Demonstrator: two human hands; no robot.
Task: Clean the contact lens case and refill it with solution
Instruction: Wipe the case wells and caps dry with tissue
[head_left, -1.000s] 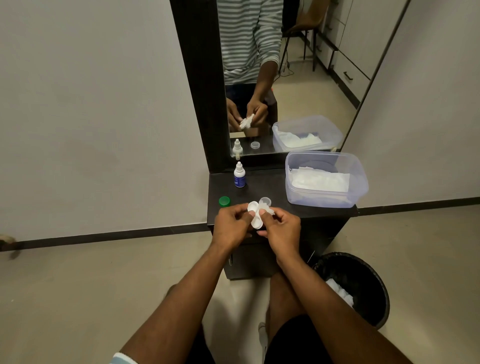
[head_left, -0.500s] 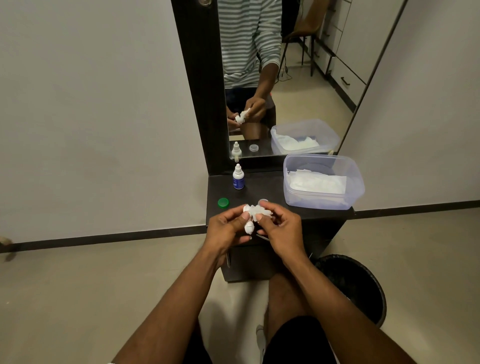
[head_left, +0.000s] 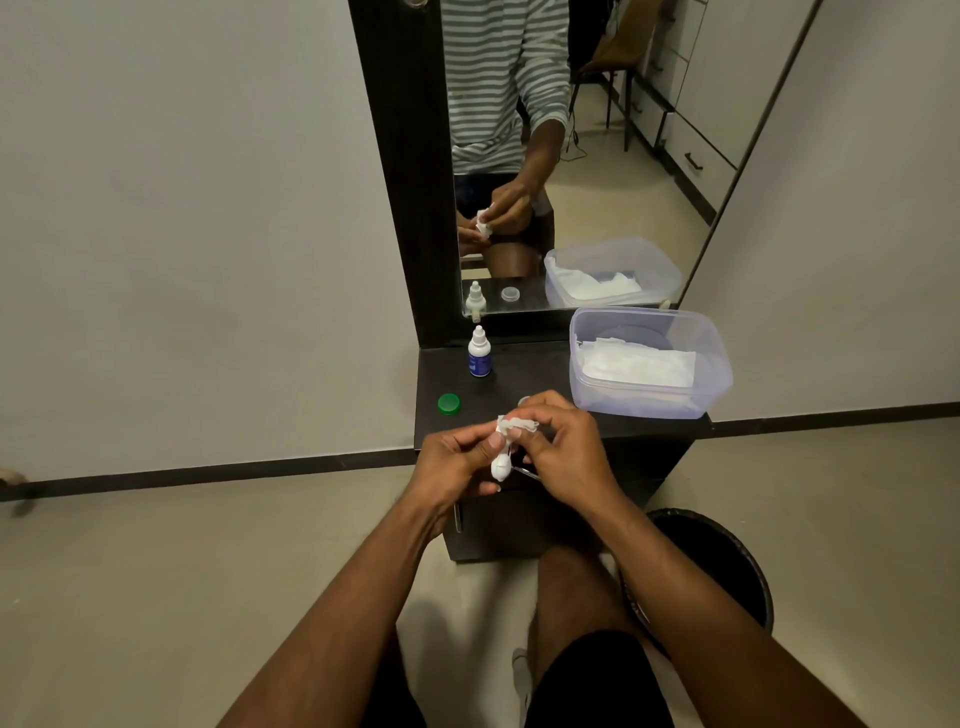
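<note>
the left hand (head_left: 457, 462) pinches the white contact lens case (head_left: 500, 467) at its lower well, steadying it over the dark table (head_left: 540, 364)'s front edge, while the right hand (head_left: 566, 447) presses a scrap of tissue (head_left: 514, 426) into the upper well, likely wiping it dry. the solution bottle (head_left: 479, 353) stands upright behind (capped, not needed yet), the green cap (head_left: 449, 404) set aside, the tissue tub (head_left: 649, 364) near the right.
</note>
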